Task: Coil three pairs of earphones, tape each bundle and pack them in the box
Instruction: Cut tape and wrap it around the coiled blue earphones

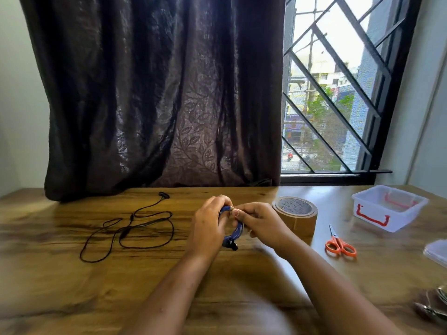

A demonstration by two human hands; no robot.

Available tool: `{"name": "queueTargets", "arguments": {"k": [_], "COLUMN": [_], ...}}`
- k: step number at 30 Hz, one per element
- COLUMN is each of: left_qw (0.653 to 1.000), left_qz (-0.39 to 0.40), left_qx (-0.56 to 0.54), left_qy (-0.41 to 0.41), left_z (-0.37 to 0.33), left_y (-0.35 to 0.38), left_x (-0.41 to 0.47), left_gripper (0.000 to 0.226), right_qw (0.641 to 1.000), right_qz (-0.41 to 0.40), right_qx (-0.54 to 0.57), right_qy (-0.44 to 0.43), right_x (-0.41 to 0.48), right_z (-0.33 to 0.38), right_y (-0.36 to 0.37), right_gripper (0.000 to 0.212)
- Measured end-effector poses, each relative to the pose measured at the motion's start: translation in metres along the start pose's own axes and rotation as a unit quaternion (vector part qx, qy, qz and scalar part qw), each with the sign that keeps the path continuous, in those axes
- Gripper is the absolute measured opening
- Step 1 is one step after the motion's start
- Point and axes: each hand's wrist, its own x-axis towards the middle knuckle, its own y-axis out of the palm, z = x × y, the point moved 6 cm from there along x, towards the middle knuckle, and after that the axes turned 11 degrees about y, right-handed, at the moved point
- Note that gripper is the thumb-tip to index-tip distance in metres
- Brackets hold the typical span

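A coil of blue earphones [235,234] is held above the middle of the wooden table [72,286]. My left hand [208,226] grips the coil's left side. My right hand [257,222] pinches its top, thumb and forefinger close together; whether a piece of tape sits there is unclear. Black earbuds hang at the coil's bottom. A black pair of earphones [130,228] lies uncoiled and loose on the table to the left. A roll of brown tape [296,215] stands just right of my hands. The clear plastic box [389,207] with red clips sits at the far right.
Orange-handled scissors [339,244] lie between the tape roll and the box. A clear lid [439,252] shows at the right edge, with metal items [433,305] below it. A dark curtain [157,93] hangs down onto the table's back edge, beside a barred window.
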Motion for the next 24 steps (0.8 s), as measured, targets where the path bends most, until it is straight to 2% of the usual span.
{"name": "queueTargets", "arguments": {"k": [7, 12, 19, 24], "left_qw": [1.000, 1.000, 1.000, 0.994], "left_qz": [-0.003, -0.016, 0.003, 0.030], "left_qx": [-0.011, -0.021, -0.001, -0.074], "left_qy": [0.018, 0.011, -0.011, -0.068], "left_z": [-0.005, -0.005, -0.001, 0.002], "left_y": [-0.002, -0.004, 0.002, 0.007], "left_x": [0.000, -0.002, -0.002, -0.005], "left_gripper": [0.011, 0.007, 0.013, 0.021], "right_qw": [0.988, 0.980, 0.979, 0.976], "right_qz": [0.061, 0.073, -0.012, -0.019], "right_qx": [0.123, 0.159, 0.193, 0.211], "right_qy": [0.074, 0.092, 0.069, 0.055], "right_x": [-0.002, -0.004, 0.000, 0.000], "right_z": [-0.005, -0.004, -0.006, -0.006], "right_y": [0.003, 0.003, -0.011, -0.012], "right_gripper": [0.020, 0.020, 0.012, 0.013]}}
